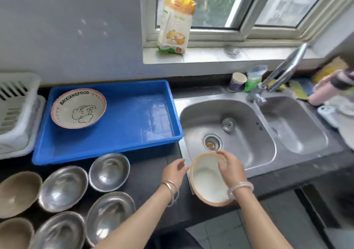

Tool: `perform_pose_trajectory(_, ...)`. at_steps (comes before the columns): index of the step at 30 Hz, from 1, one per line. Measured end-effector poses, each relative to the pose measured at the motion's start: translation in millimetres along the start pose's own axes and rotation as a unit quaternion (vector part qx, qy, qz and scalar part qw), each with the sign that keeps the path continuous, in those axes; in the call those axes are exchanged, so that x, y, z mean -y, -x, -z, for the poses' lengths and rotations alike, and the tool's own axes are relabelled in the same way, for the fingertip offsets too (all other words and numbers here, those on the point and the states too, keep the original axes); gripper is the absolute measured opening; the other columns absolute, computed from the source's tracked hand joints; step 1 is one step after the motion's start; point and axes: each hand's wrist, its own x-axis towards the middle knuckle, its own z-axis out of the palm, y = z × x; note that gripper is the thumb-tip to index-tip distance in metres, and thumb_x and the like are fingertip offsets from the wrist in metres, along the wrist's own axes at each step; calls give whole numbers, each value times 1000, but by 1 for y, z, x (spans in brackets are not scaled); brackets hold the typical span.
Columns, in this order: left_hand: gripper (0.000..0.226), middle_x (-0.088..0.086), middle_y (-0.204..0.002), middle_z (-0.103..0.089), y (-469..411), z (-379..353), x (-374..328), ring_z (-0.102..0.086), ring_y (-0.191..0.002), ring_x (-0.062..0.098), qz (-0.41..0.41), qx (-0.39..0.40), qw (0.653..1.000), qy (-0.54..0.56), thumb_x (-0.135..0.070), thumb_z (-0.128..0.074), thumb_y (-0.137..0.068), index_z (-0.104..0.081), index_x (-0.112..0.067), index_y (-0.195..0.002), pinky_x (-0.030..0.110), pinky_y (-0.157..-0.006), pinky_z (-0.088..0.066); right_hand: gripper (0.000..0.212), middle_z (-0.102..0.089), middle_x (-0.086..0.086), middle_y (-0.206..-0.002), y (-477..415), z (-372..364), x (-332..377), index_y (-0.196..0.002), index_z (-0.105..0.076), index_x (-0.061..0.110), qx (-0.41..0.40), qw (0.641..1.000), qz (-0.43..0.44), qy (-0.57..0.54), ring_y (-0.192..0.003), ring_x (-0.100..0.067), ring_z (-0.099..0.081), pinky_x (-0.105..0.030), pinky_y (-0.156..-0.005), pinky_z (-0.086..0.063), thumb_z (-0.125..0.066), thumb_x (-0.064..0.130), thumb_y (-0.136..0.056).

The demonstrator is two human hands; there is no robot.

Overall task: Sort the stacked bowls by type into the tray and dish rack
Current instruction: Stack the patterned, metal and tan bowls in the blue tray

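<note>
A white bowl with an orange rim (206, 183) sits at the front edge of the sink, tilted. My right hand (230, 167) grips its right rim, fingers curled over the edge. Just left of the bowl, my left hand (175, 170) hovers with relaxed fingers and holds nothing. The blue tray (134, 143) holds one printed ceramic bowl (78, 107) with an elephant drawing. A white dish rack (17, 112) stands at the far left. Several steel bowls (109, 172) and two brown bowls (18, 193) sit on the dark counter in front.
A double steel sink (239, 118) with a tap (283, 70) lies to the right. Bottles and cups (237, 82) stand behind it. A flour bag (175, 26) leans on the window sill. Cloths and a phone (327, 112) lie at the far right.
</note>
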Motion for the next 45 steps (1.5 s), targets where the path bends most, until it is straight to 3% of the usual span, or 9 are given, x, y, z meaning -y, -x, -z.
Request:
perform_pose_trajectory(3,39,3,-124,-63,5,-21,7,-59,-110,17,17,23,999,-39,-20,-60,-86,-56,-16,-125,26,-94,-44,48,-57,-7,-128,12,11,-37,-127,-54,14,5,999,-46,4,-118,-25,-52,-27,-96,-36,-54,-4,-82)
perform_pose_trajectory(7,38,-1,-108,-66,5,-32,19,-59,-93,14,34,15,999,-20,-17,-57,-87,-57,-23,-124,34,-90,-53,39,-66,-6,-112,21,7,-62,-121,-57,22,12,992,-125,-33,-95,-25,-60,-28,-76,-43,-53,8,-85)
perform_pose_trajectory(11,38,-11,-95,-61,6,-38,23,-60,-81,6,70,19,993,91,-15,-54,-90,-54,-25,-127,15,-55,-53,30,-64,-1,-84,24,0,-66,-115,-61,21,1,989,-133,-57,-77,-23,-57,-26,-69,-41,-50,12,-88)
perform_pose_trajectory(15,37,-16,-88,-61,9,-38,19,-59,-78,5,65,-2,990,128,-13,-51,-91,-55,-25,-126,9,-45,-47,29,-66,-5,-78,25,0,-61,-111,-64,20,-14,991,-122,-62,-74,-26,-60,-26,-64,-42,-49,10,-88)
perform_pose_trajectory(21,35,-1,-106,-63,6,4,6,-62,-86,14,36,-53,989,131,-13,-49,-92,-57,-23,-124,16,-55,-52,30,-64,2,-75,14,-2,-18,-108,-67,24,-33,993,-76,-80,-69,-18,-58,-24,-57,-42,-54,11,-84)
perform_pose_trajectory(25,28,0,-93,-65,2,55,-3,-61,-78,14,18,-102,984,148,-8,-50,-89,-64,-19,-110,20,-55,-51,28,-68,3,-77,-1,-12,30,-103,-69,24,-17,991,-42,-123,-68,-19,-64,-33,-67,-57,-56,13,-81)
perform_pose_trajectory(29,15,11,-84,-62,1,109,-9,-58,-76,26,25,-152,966,206,-5,-52,-88,-61,-7,-100,32,-67,-55,25,-71,1,-74,-17,-35,82,-96,-69,24,25,985,-9,-172,-63,-22,-68,-42,-60,-60,-55,11,-79)
perform_pose_trajectory(35,15,4,-77,-59,-4,192,-1,-58,-65,19,22,-239,935,261,-8,-54,-88,-57,-17,-76,25,-57,-54,24,-68,9,-69,-41,-77,170,-97,-69,21,64,983,42,-165,-61,-13,-67,-32,-62,-60,-57,14,-78)
perform_pose_trajectory(45,29,1,-88,-65,-59,300,20,-59,-84,20,-11,-328,893,308,0,-52,-85,-65,-6,-110,34,-77,-54,26,-63,11,-60,-93,-148,306,-101,-68,16,119,978,99,-138,-57,-19,-69,-37,-70,-60,-53,13,-79)
